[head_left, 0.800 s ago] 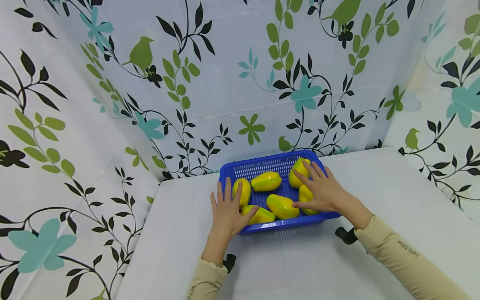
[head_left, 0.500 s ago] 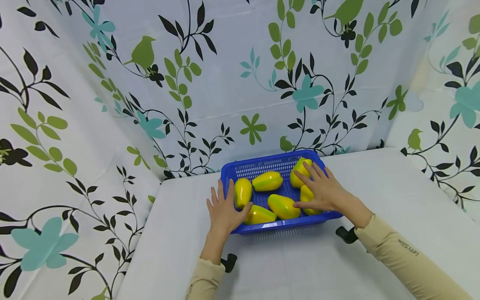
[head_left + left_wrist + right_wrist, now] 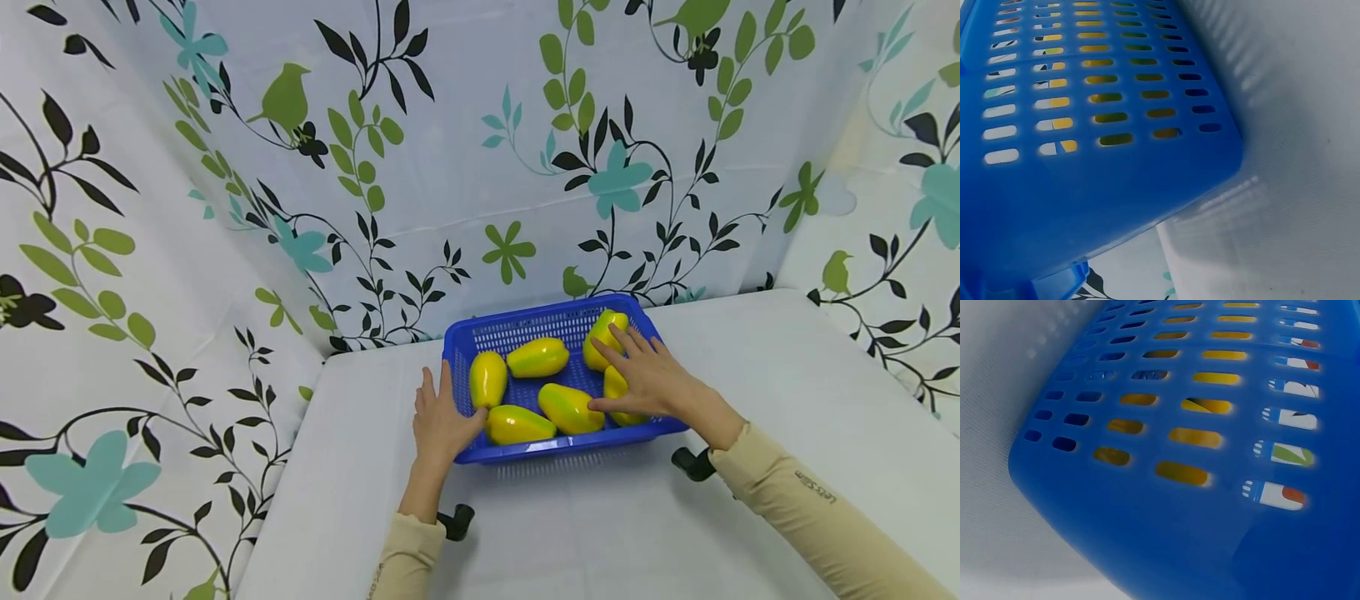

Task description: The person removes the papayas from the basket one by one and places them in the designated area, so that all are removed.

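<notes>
The left hand (image 3: 442, 429) has drawn outward, away from the yellow fruits (image 3: 538, 357), and is now at the 9 o'clock end of the blue basket (image 3: 555, 445), while the right hand (image 3: 652, 379) stays at 3 o'clock, partly covering two fruits. Each grip is widely spread and has hold of no fruit; whether the fingers touch the rim, I cannot tell. All six fruits lie inside the basket on the counter (image 3: 345, 475), at 12 o'clock from the person, so this move, I judge, leaves their arrangement unaltered.
</notes>
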The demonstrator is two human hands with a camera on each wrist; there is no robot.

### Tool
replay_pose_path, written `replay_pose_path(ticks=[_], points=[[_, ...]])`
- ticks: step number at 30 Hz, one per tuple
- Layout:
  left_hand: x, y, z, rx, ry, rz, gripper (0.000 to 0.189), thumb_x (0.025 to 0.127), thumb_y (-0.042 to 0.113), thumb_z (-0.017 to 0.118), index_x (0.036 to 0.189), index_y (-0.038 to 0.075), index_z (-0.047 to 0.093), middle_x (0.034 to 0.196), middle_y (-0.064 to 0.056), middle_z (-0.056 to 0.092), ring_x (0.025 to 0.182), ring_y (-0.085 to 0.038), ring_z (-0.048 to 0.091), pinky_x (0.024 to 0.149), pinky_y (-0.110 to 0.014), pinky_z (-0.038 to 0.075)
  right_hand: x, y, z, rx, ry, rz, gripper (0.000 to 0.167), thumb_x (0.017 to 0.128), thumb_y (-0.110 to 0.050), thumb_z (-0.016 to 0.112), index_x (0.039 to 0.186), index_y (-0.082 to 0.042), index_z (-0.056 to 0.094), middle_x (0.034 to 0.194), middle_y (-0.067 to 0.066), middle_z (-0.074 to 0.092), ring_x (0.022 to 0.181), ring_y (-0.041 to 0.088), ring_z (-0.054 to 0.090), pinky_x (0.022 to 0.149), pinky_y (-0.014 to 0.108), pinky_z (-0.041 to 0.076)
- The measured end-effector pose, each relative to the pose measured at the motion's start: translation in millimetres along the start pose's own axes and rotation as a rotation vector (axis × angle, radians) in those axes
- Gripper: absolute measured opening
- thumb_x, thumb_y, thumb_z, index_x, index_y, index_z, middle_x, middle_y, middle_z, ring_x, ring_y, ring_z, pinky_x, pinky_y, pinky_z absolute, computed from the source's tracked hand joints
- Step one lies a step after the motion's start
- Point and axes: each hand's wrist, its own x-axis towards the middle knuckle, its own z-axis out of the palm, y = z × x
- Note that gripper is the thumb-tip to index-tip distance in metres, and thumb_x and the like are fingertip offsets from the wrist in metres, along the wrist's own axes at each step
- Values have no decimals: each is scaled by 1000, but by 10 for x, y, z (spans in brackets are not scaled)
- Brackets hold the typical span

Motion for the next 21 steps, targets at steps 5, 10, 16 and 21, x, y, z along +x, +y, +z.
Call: replay_pose_path(ticks=[5,10,16,21], points=[[-6,-33,0,-60,-27,-43,96,75,25,67,158,14,21,159,-24,19,132,-53,36,89,-75,37,14,-1,-4,4,-5,-3,102,80,-73,59,155,-9,32,159,27,18,143,51,17,109,69,13],[1,-51,15,-95,-44,-40,96,72,15,62,158,12,21,147,-25,41,116,-46,53,86,-68,44,28,-14,0,36,-23,0,97,80,-69,63,153,-9,36,156,27,27,140,50,27,108,68,21],[12,-70,18,-129,-41,-28,96,71,9,62,157,8,20,131,-26,55,96,-37,58,79,-58,50,42,-47,0,94,-102,14,82,85,-54,68,148,-7,44,148,25,42,132,47,42,103,66,31],[16,-84,23,-158,-46,-31,95,71,6,62,157,5,20,132,-28,55,93,-38,59,78,-56,51,40,-47,6,119,-142,13,80,85,-50,71,146,-6,46,148,24,42,131,46,44,101,65,35]])
